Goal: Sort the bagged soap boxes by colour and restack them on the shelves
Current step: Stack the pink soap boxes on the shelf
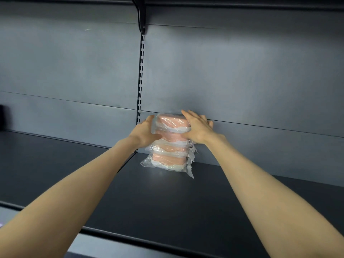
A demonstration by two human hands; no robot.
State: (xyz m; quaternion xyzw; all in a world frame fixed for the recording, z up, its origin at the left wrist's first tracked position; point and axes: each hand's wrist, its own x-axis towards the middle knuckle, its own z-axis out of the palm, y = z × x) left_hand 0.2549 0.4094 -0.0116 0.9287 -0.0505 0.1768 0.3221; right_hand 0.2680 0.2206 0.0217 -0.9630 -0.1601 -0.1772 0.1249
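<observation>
back panel: grey metal sheets behind the shelf, horizontal seams across them.
shelf: dark, flat, runs the full width; front lip at the bottom of view.
right arm: bare, stretched forward and up from the lower right, nearly straight.
left arm: bare, stretched forward from the lower left, nearly straight, meets the stack on the side opposite the right arm.
stack: four pink soap boxes with white bases, each in a clear bag, piled flat on one another; stands on the shelf at the back, against the back panel, just right of the upright. Loose bag ends stick out on the right side and at the lower left.
right hand: fingers straight and together, laid flat on the right side of the top box, tips reaching the back panel; not curled round anything.
left hand: palm against the stack's upper left side, thumb pointing up and back; fingers blurred behind bag film, cannot tell if they curl round it.
upright: slotted strip down the back panel.
bracket: black, at the top of the upright.
writing: boxes and bags too blurred to read.
</observation>
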